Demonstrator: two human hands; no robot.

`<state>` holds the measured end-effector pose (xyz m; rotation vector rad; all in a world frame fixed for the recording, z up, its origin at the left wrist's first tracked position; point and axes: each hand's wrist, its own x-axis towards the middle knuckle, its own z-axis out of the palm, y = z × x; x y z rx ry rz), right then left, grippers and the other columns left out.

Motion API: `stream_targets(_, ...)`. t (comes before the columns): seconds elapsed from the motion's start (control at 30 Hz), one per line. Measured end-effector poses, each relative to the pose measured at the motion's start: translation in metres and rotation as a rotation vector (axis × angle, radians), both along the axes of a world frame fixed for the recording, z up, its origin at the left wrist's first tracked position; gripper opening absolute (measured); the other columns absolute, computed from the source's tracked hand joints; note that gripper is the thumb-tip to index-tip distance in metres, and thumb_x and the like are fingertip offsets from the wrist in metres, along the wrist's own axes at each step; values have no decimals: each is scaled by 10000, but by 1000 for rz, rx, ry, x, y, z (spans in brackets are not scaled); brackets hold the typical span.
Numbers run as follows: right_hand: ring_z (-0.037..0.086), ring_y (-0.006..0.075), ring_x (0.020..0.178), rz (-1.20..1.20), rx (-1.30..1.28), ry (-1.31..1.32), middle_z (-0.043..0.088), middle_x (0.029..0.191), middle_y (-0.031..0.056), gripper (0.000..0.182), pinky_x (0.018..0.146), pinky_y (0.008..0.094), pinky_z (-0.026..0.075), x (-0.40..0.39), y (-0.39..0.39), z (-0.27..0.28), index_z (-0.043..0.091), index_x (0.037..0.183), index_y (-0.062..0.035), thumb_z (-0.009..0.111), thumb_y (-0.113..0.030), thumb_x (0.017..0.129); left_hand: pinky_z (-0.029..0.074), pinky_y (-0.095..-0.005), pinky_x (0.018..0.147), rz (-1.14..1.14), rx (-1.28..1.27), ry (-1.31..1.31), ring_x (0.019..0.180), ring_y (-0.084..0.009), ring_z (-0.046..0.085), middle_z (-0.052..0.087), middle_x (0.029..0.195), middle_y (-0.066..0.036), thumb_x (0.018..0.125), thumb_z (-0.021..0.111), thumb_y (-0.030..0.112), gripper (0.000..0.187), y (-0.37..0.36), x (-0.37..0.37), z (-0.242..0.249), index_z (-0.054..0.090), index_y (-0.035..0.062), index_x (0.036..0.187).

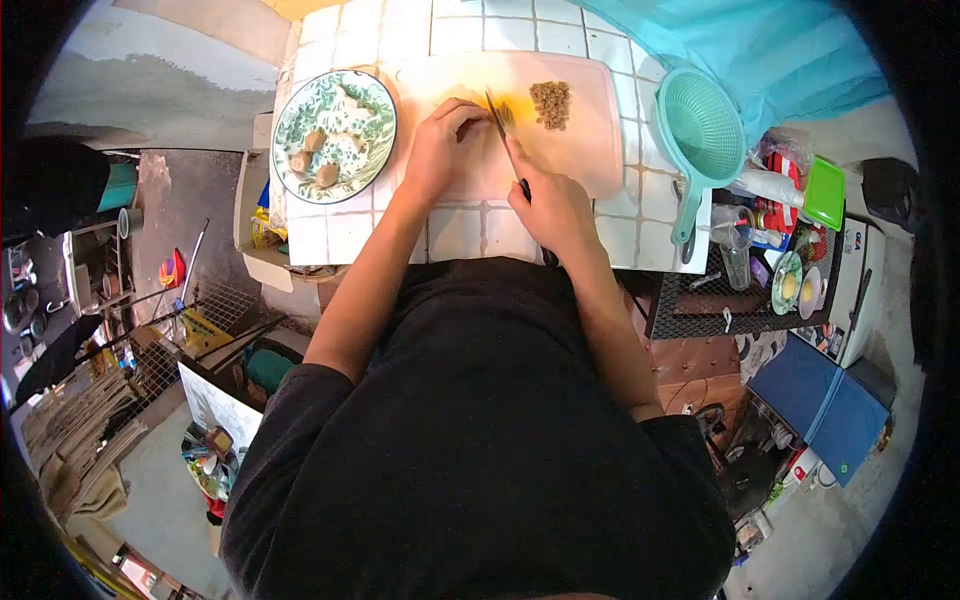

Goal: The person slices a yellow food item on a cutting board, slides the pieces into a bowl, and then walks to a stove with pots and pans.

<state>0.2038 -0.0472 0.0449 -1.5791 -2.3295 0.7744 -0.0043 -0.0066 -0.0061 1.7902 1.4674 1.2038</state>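
My right hand (556, 205) grips a kitchen knife (498, 122) by its black handle, the blade pointing away from me over the pink cutting board (590, 170). Against the left side of the blade, my left hand (447, 142) rests with curled fingers; what they hold is hidden. Small brown slices (505, 112) lie just right of the blade, on a yellow-tinted patch of the board. Farther right sits a heap of finely diced brown food (550, 105). Left of the board, a green-patterned enamel plate (290, 120) carries several brown, roundish pieces (326, 176).
A turquoise strainer (703, 125) with a handle lies at the right on the white tiled counter (455, 235). Beside the counter stands a black mesh rack (690, 308) with cups, packets and small dishes. Blue cloth (760, 50) hangs at the back right.
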Motion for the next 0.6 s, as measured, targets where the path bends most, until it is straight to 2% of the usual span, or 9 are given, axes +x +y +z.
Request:
stream_targets(0.23, 705, 434, 743, -10, -35, 50, 709, 777, 223, 701, 730, 538, 554, 2, -7, 0, 427, 1638, -199, 619, -248, 966, 579, -335, 754, 15, 19, -22, 857, -258, 728, 744, 1034, -122, 923, 736, 9, 154, 4, 3, -5, 762, -7, 1075)
stream_targets(0.3, 704, 433, 742, -22, -52, 64, 707, 775, 222, 702, 729, 536, 553, 1, -7, 12, 430, 1636, -197, 623, -254, 964, 598, -319, 781, 12, 10, 4, 889, -218, 740, 744, 1081, -129, 914, 726, -58, 199, 4, 2, -5, 753, -21, 1108)
stream_targets(0.37, 720, 426, 834, -8, -130, -1, 744, 1026, 227, 685, 794, 535, 572, 1, -7, 26, 445, 1614, -112, 615, -228, 961, 601, -328, 793, 12, 57, 75, 897, -228, 739, 742, 1085, -136, 914, 722, -66, 201, 6, 0, -2, 751, -21, 1108)
stream_targets(0.4, 720, 426, 834, -8, -130, -1, 744, 1026, 227, 685, 794, 535, 572, 1, -6, 26, 445, 1614, -112, 615, -228, 961, 603, -337, 804, 13, 102, 146, 906, -237, 738, 740, 1089, -143, 913, 717, -73, 204, 6, -1, -1, 749, -21, 1108)
stream_targets(0.43, 722, 425, 834, -8, -134, -19, 746, 993, 226, 690, 789, 535, 572, 1, -5, 25, 441, 1617, -110, 615, -231, 960, 603, -337, 804, 14, 103, 146, 906, -237, 738, 740, 1089, -143, 913, 717, -73, 204, 5, -1, -1, 749, -21, 1108)
stream_targets(0.5, 724, 424, 833, -7, -135, -36, 748, 961, 226, 695, 784, 535, 572, 1, -2, 21, 437, 1620, -108, 616, -234, 960, 577, -368, 826, 56, 37, 13, 953, -305, 703, 737, 1023, -147, 878, 720, -56, 187, 4, 2, -1, 752, -2, 1054)
stream_targets(0.57, 699, 436, 734, -32, -73, 7, 704, 764, 215, 703, 727, 540, 553, 0, -3, 8, 436, 1633, -194, 630, -261, 961, 574, -377, 836, 77, -16, -47, 960, -316, 698, 731, 1008, -148, 870, 723, -54, 195, 3, 4, -1, 752, -1, 1055)
stream_targets(0.6, 699, 436, 734, -30, -71, 6, 704, 764, 215, 703, 727, 540, 553, 0, -4, 7, 436, 1633, -194, 630, -261, 961, 572, -387, 847, 97, -70, -107, 968, -328, 693, 725, 993, -149, 862, 727, -52, 203, 3, 4, -2, 752, 0, 1056)
